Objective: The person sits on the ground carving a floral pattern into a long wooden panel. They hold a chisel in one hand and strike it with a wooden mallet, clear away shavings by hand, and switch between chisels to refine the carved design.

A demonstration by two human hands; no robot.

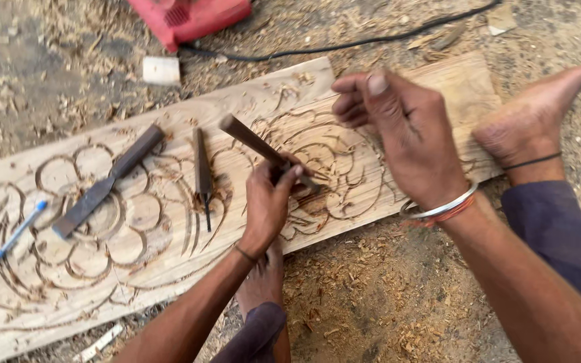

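Observation:
A long pale wooden plank (169, 87) lies across the ground, carved with flower and swirl outlines. My left hand (267, 202) grips a wood-handled chisel (250, 138), its tip set in the carved swirls near the plank's middle. My right hand (405, 128) hovers raised above the plank's right part, blurred, fingers curled with nothing seen in them. My bare foot (526, 121) rests on the plank's right end, and another foot (260, 282) sits under the plank's near edge.
Two spare chisels lie on the plank: a wide flat one (105, 181) and a narrow one (203, 171). A blue pen (15, 235) rests at the left. A red power tool (189, 17) with a black cord (344, 44) sits beyond, on ground covered in wood shavings (371, 309).

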